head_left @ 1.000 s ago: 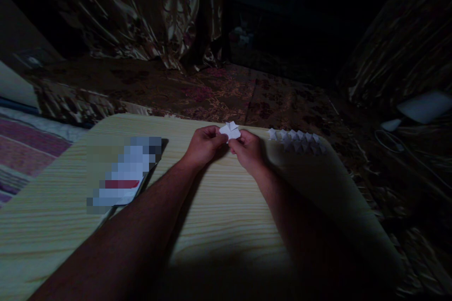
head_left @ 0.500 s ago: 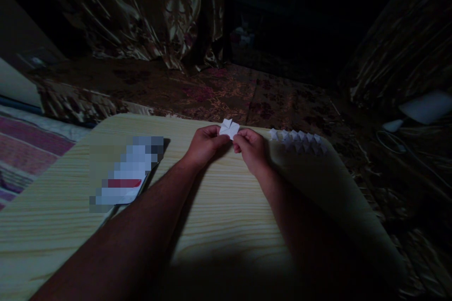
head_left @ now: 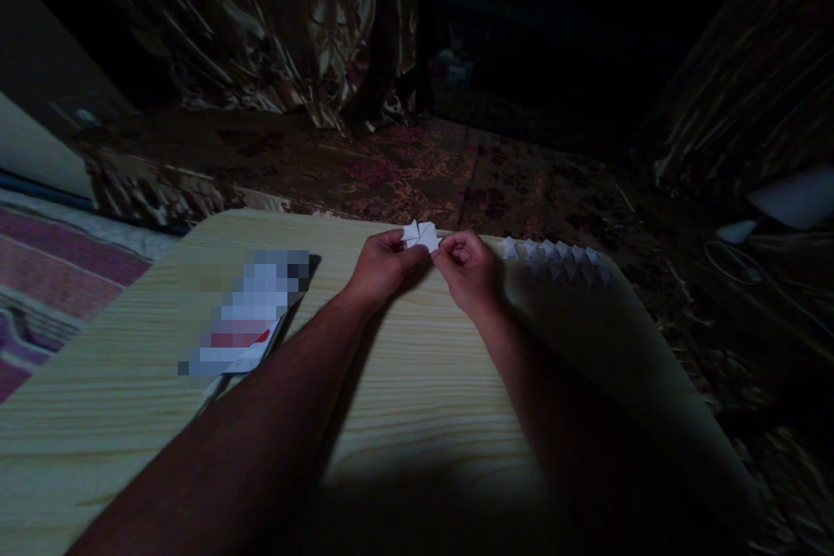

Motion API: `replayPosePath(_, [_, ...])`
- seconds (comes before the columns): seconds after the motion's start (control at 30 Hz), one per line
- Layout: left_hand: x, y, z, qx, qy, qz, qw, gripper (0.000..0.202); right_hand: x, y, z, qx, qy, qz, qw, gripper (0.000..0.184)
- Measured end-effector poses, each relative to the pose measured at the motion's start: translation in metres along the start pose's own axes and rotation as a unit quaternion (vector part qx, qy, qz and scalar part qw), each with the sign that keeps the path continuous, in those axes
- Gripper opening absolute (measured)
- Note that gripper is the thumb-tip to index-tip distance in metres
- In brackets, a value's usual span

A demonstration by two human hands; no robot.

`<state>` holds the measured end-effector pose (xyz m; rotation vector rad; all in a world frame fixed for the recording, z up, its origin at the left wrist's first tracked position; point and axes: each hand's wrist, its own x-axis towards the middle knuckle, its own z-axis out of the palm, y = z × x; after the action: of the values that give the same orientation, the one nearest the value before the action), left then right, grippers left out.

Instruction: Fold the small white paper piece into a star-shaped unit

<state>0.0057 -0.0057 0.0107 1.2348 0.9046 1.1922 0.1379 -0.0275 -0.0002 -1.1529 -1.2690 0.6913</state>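
Near the far edge of the wooden table [head_left: 404, 382], a small piece of folded white paper [head_left: 422, 234] with pointed flaps is held up between both hands. My left hand [head_left: 383, 265] pinches its left and lower side, thumb across the front. The fingertips of my right hand [head_left: 467, 268] are closed at its lower right corner, with the other fingers curled. To the right of that hand, several white folded paper stars [head_left: 552, 252] sit in two rows along the table's far right part.
A blurred-out white and red flat item [head_left: 251, 356] lies on the table left of my left forearm. Patterned cloth [head_left: 391, 161] covers a ledge beyond the table. A striped bedspread [head_left: 52, 261] is at the left; a white cable [head_left: 730, 265] lies at the right.
The folded paper has turned in my hands, so its pointed flaps now face more to the upper left. My right hand's fingers have shifted slightly on its corner. The view has moved slightly.
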Motion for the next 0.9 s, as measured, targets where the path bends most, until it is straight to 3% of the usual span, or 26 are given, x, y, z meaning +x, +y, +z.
replayPosePath(0.3, [0.001, -0.0024, -0.002, -0.029, -0.025, 0.004, 0.999, 0.018, -0.0006, 0.0068, 0.0008, -0.017, -0.014, -0.021, 1.0, 0.016])
replayPosePath(0.57, [0.001, -0.001, -0.0021, -0.028, -0.023, 0.007, 0.999, 0.022, -0.0005, 0.0075, -0.0004, -0.033, -0.008, 0.023, 0.999, 0.019])
replayPosePath(0.9, [-0.0004, 0.0001, -0.0001, -0.022, -0.025, -0.003, 0.999, 0.024, -0.0008, 0.0038, -0.0014, -0.015, -0.017, 0.032, 0.999, 0.022])
